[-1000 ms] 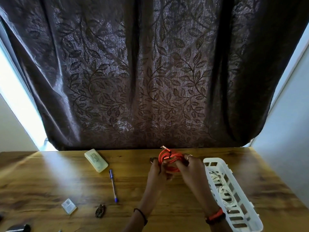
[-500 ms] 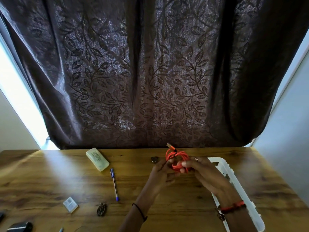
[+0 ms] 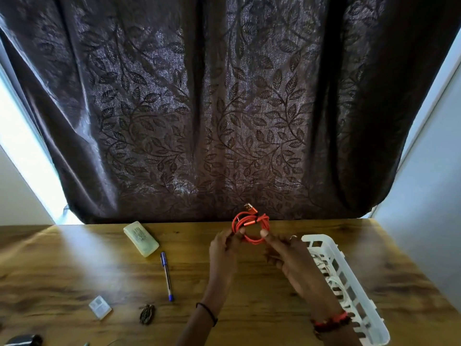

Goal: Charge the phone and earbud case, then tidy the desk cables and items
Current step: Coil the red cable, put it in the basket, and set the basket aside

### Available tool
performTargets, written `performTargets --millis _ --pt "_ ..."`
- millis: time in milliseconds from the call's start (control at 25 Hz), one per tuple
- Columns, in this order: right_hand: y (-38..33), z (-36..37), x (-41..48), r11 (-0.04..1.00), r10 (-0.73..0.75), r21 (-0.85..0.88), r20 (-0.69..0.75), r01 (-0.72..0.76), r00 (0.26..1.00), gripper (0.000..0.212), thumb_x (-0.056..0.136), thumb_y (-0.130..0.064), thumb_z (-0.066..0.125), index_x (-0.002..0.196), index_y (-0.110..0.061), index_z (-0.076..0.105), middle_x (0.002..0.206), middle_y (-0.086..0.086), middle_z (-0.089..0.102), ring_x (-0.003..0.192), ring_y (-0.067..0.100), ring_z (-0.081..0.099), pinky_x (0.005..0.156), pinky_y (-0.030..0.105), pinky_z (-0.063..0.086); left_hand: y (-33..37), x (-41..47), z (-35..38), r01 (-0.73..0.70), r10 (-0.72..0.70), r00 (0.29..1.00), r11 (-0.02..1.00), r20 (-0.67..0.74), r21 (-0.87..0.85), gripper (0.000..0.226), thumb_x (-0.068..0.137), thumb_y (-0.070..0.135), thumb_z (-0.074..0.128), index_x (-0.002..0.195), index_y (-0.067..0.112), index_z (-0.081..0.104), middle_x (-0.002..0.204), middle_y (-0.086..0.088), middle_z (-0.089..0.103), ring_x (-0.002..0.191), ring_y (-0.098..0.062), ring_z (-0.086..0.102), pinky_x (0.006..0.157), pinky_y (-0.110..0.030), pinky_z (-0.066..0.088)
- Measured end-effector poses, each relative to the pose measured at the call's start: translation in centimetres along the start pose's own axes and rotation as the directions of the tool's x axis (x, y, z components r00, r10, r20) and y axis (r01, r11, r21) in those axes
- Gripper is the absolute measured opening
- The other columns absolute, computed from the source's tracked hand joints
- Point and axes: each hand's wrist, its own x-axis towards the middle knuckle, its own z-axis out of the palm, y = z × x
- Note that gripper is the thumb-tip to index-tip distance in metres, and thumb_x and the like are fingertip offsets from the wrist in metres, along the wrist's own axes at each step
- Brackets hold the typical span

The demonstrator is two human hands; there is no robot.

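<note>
A coiled orange cable [image 3: 252, 227] is held up over the far middle of the wooden desk [image 3: 74, 265], its metal plug sticking up at the top. My left hand [image 3: 223, 248] pinches the coil's left side and my right hand [image 3: 287, 253] pinches its right side. A white slotted basket [image 3: 349, 288] stands along the right of the desk with a white cable [image 3: 331, 280] lying inside it. No phone is in view.
A pale green case [image 3: 141, 238] lies at the back left. A blue pen [image 3: 166, 275] lies left of my arms. A small clear packet [image 3: 99, 307], a dark small object [image 3: 147, 313] and a dark object at the bottom-left corner [image 3: 23, 340] lie near the front. A dark leaf-patterned curtain [image 3: 224, 108] hangs behind.
Both hands have lifted the orange coil slightly and spread apart on it, so the loop now shows open between my fingertips. My right hand turned from covering the coil to pinching its side.
</note>
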Motion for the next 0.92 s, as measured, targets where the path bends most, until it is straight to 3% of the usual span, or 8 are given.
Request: performTargets --millis 160,280,400,480,600,720,840,920 --pt "0.5 0.9 -0.1 0.996 -0.080 0.028 -0.162 0.085 0.984 0.033 0.072 -0.024 0.077 0.098 -0.007 0.067 0.091 0.011 0.073 0.090 0.026 0.069 0.081 0.041 0.056 -0.2 -1.0 0.3 -0.051 0.050 0.999 0.996 0.015 0.075 0.011 0.090 0.022 0.060 0.096 0.018 0.068 0.079 -0.001 0.064 0.063 -0.008 0.052 0.058 -0.020 0.038" --pt "0.4 1.2 0.3 0.991 -0.126 0.019 -0.205 0.133 0.971 0.021 0.079 -0.014 0.071 0.099 -0.009 0.066 0.093 0.009 0.073 0.089 0.021 0.069 0.076 0.033 0.057 -0.9 -1.8 0.7 0.013 -0.011 0.996 1.000 0.093 -0.027 0.010 0.089 0.025 0.062 0.096 0.027 0.068 0.087 0.000 0.068 0.081 -0.017 0.062 0.068 -0.027 0.048" --pt "0.3 1.3 0.3 0.986 -0.169 -0.019 -0.195 0.168 0.966 0.013 0.084 -0.011 0.066 0.097 -0.011 0.064 0.092 0.008 0.072 0.087 0.018 0.069 0.072 0.029 0.056 -1.6 -1.4 0.3 0.072 -0.076 0.994 0.996 0.072 0.054 0.027 0.086 0.025 0.063 0.114 0.025 0.059 0.105 -0.002 0.058 0.110 -0.031 0.052 0.088 -0.038 0.048" --pt "0.2 1.4 0.1 0.980 -0.198 -0.054 -0.171 0.191 0.965 0.009 0.089 -0.010 0.059 0.098 -0.012 0.062 0.088 0.004 0.071 0.081 0.010 0.067 0.067 0.022 0.052 -0.7 -1.5 -0.1 0.032 -0.039 0.997 0.994 0.066 0.105 0.034 0.087 0.018 0.064 0.120 0.022 0.057 0.114 0.002 0.049 0.117 -0.022 0.047 0.099 -0.031 0.043" --pt "-0.2 1.8 0.3 0.947 -0.278 -0.210 -0.151 0.244 0.949 0.010 0.094 -0.013 0.052 0.100 -0.016 0.059 0.087 -0.003 0.066 0.083 0.005 0.062 0.066 0.015 0.047 0.7 -2.2 0.1 -0.130 0.123 0.990 0.988 0.075 0.084 0.026 0.088 0.022 0.060 0.114 0.022 0.063 0.117 0.009 0.045 0.114 -0.004 0.047 0.098 -0.023 0.042" --pt "-0.1 2.2 0.4 0.920 -0.329 -0.272 -0.144 0.283 0.933 0.012 0.095 -0.013 0.050 0.104 -0.016 0.057 0.088 -0.005 0.063 0.082 0.003 0.060 0.061 0.008 0.045 0.5 -2.3 0.4 -0.117 0.116 0.993 0.988 0.010 0.104 0.025 0.092 0.015 0.054 0.116 0.018 0.062 0.116 0.005 0.044 0.103 0.017 0.042 0.087 -0.001 0.036" --pt "0.4 2.5 -0.1 0.904 -0.338 -0.309 -0.094 0.295 0.937 0.013 0.092 -0.017 0.055 0.105 -0.015 0.057 0.078 -0.003 0.063 0.060 -0.001 0.053 0.052 0.011 0.039 -0.1 -0.9 -0.6 -0.042 0.052 0.995 0.990 -0.080 0.133 0.018 0.094 0.011 0.051 0.108 0.007 0.062 0.100 -0.006 0.054 0.083 0.009 0.048 0.067 -0.001 0.037" --pt "0.2 2.1 -0.2 0.893 -0.321 -0.344 -0.034 0.291 0.946 0.014 0.091 -0.020 0.057 0.103 -0.014 0.054 0.071 -0.003 0.064 0.044 -0.002 0.046 0.044 0.010 0.033 -0.5 -0.1 -1.4 0.007 -0.005 1.000 0.992 -0.016 0.123 0.015 0.091 0.004 0.054 0.104 0.009 0.061 0.093 -0.003 0.060 0.079 -0.008 0.054 0.063 -0.006 0.040"
